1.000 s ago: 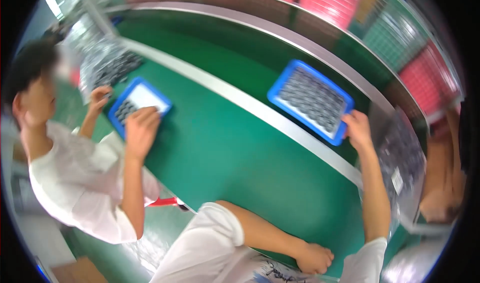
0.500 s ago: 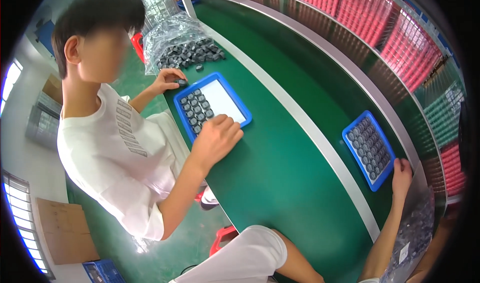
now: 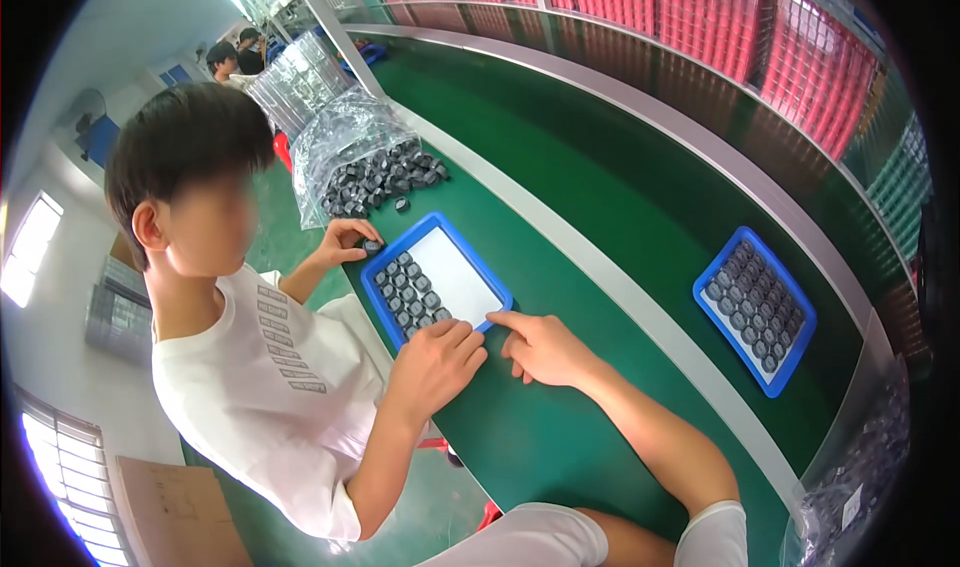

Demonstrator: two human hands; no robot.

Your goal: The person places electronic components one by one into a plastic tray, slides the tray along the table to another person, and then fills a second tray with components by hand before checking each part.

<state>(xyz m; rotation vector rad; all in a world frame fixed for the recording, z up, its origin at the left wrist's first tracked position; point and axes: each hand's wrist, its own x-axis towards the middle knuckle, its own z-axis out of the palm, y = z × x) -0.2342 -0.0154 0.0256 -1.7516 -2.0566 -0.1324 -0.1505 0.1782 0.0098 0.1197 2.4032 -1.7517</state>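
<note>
My right hand (image 3: pixel 545 349) points left with its index finger stretched out and the other fingers bent. It holds nothing. Its fingertip is at the near right corner of a blue-rimmed tray (image 3: pixel 477 263) with a white base, partly filled with rows of small dark grey rounded parts (image 3: pixel 408 292). My left hand is out of view; a white sleeve (image 3: pixel 540 539) and bare arm, seemingly my left, show at the lower edge. Beside my fingertip, a co-worker's hand (image 3: pixel 438 365) rests over the tray's near edge. The co-worker's other hand (image 3: pixel 348 240) is by a dark part at the far left corner.
A second blue tray (image 3: pixel 703 312) with rows of dark parts lies beyond the metal strip (image 3: pixel 640 332) on the green bench. Loose dark parts (image 3: pixel 385 175) spill from a clear bag (image 3: pixel 345 132). Another bag of parts (image 3: pixel 865 467) is at lower right. Red stacks (image 3: pixel 690 27) stand behind.
My right hand has left the farther tray's near edge and come left to the co-worker's tray, its index finger now extended. The whole view has shifted. The co-worker's hands stay at their tray.
</note>
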